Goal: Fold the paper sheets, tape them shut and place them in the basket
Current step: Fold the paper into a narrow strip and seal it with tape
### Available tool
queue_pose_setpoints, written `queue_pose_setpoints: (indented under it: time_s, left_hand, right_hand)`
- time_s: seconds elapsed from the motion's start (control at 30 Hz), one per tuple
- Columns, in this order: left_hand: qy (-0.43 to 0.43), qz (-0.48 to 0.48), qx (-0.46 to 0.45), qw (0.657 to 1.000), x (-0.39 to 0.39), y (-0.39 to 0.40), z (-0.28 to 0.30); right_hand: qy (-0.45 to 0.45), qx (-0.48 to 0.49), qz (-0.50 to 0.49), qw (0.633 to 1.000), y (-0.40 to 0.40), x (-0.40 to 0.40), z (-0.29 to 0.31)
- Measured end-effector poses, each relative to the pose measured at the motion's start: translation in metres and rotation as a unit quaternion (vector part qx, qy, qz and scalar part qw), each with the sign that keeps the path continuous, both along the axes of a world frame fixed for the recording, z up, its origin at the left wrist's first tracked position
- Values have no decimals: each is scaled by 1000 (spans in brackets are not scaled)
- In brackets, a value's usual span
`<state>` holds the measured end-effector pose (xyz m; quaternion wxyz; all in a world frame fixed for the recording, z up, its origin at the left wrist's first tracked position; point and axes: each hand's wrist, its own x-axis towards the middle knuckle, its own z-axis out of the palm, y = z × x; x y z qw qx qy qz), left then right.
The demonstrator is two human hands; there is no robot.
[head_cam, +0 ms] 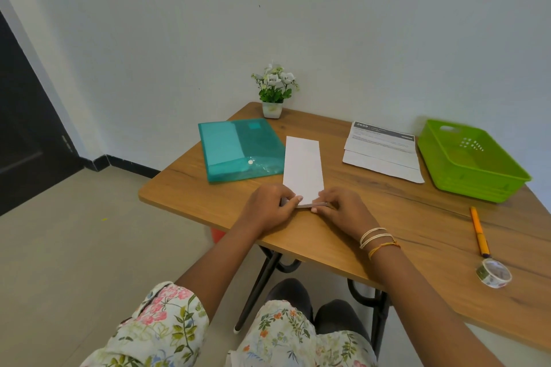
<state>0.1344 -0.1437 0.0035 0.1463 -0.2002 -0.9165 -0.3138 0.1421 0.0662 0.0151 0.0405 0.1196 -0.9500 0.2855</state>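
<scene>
A long, narrow folded white paper sheet [303,168] lies on the wooden table [387,217], running away from me. My left hand [267,207] and my right hand [343,210] pinch its near end, which is lifted a little off the table. A small stack of printed paper sheets [383,152] lies farther right. A green plastic basket [471,159] stands at the far right; I see nothing inside it. A roll of patterned tape [493,272] sits near the right front edge.
A teal plastic folder [238,149] lies just left of the folded sheet. A small potted plant [274,92] stands at the back against the wall. An orange pen [479,231] lies beside the tape roll. The table's front edge runs close to my wrists.
</scene>
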Motion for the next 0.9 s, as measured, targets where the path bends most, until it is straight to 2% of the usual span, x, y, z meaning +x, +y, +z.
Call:
queue_pose_setpoints:
  time_s: [0.17,0.3,0.5,0.7,0.9]
  left_hand:
    - [-10,0,-13,1000,0,-1,0]
    - [-13,2,-22,1000,0,0,1]
    - [-29,-17,-60,998,3,6,6]
    - [-42,-6,-140,989,14,6,-2]
    - [-67,1,-150,986,16,-13,-4]
  right_hand:
    - [0,-24,-3,1000,2,2,1]
    - [43,-45,-41,997,-3,8,-4]
    - [102,72,-26,992,-22,20,-3]
    - [96,86,-3,992,-44,34,1]
    - [57,91,-88,990,-26,34,4]
